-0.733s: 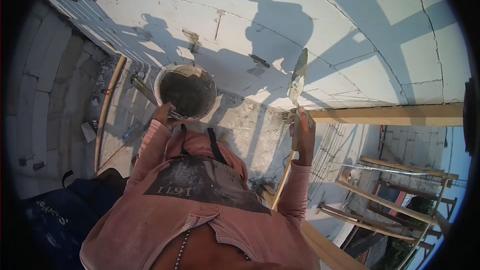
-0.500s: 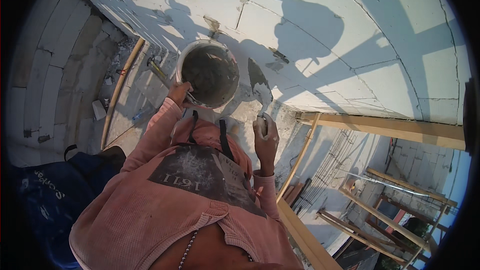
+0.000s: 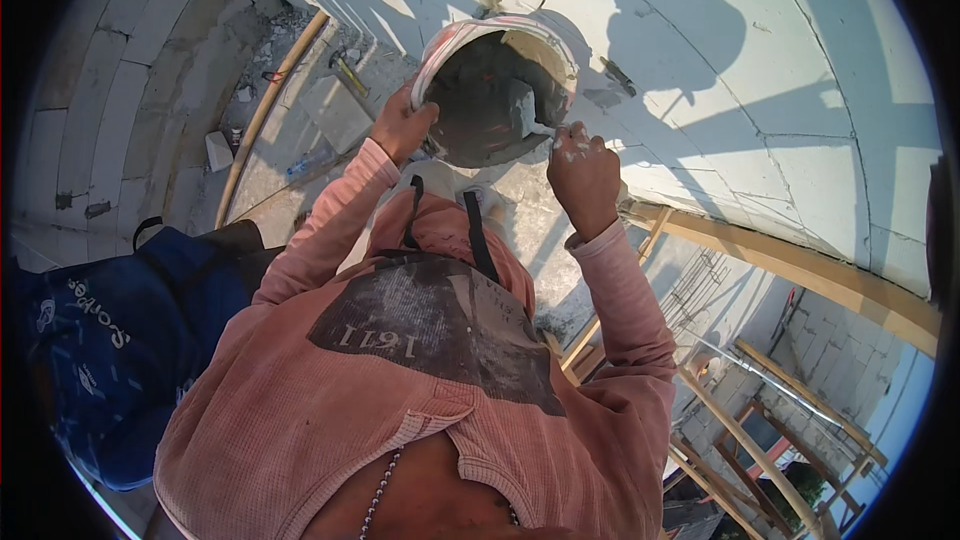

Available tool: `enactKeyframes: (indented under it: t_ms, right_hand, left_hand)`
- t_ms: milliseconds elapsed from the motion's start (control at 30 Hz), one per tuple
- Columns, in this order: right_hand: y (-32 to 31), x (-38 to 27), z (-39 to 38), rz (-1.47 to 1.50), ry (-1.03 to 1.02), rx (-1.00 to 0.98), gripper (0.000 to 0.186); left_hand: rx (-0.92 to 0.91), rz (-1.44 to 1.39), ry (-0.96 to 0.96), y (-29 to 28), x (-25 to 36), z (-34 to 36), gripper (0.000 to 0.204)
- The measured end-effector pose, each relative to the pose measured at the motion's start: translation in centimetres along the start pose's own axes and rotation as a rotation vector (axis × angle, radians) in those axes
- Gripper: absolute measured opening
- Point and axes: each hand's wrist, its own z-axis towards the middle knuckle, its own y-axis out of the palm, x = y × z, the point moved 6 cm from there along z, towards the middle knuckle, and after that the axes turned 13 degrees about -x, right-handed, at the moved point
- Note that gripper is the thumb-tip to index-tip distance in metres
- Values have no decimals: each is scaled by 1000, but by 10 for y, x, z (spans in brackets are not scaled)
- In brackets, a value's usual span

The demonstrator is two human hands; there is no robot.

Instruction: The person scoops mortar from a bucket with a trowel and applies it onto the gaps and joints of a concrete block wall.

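Observation:
My left hand point(image 3: 402, 126) is closed on the near-left rim of a pale round bucket point(image 3: 432, 64), which tilts so that its mouth faces me. Wet grey mortar point(image 3: 470, 90) covers the inside of the bucket. Fingers wrapped round its handle, my right hand point(image 3: 584, 178) holds a small trowel point(image 3: 524, 108) at the right side of the bucket. The trowel's mortar-smeared blade is inside the bucket mouth, over the mortar; whether its edge is sunk in, I cannot tell.
A white block wall point(image 3: 700, 130) rises ahead and right. Beside it runs a wooden beam point(image 3: 800, 252). On the floor at left lie a pole point(image 3: 262, 130), a hammer point(image 3: 350, 72) and a pale slab point(image 3: 336, 114). A person in blue point(image 3: 130, 340) is close on my left.
The trowel has moved from beside the wall into the bucket mouth, with my right hand moving up beside the rim. The bucket is tilted more toward me and sits further right in view.

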Motion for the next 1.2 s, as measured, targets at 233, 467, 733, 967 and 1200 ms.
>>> enactKeyframes:
  t_ms: [233,467,733,967,1200]
  right_hand:
    - [-4,-44,8,177,-233,-37,20]
    - [15,-27,-18,764,-40,-35,37]
    - [38,-5,-42,925,71,29,32]
    - [32,35,-16,904,191,-165,35]
    - [112,104,44,880,246,-249,39]
  left_hand:
    - [-27,32,38,6,8,-12,70]
    - [78,-274,51,10,-2,-26,45]
    - [141,-528,-122,29,-19,-22,38]
    - [279,-774,-188,35,-68,-23,30]
    - [471,-815,-216,3,-114,-69,35]
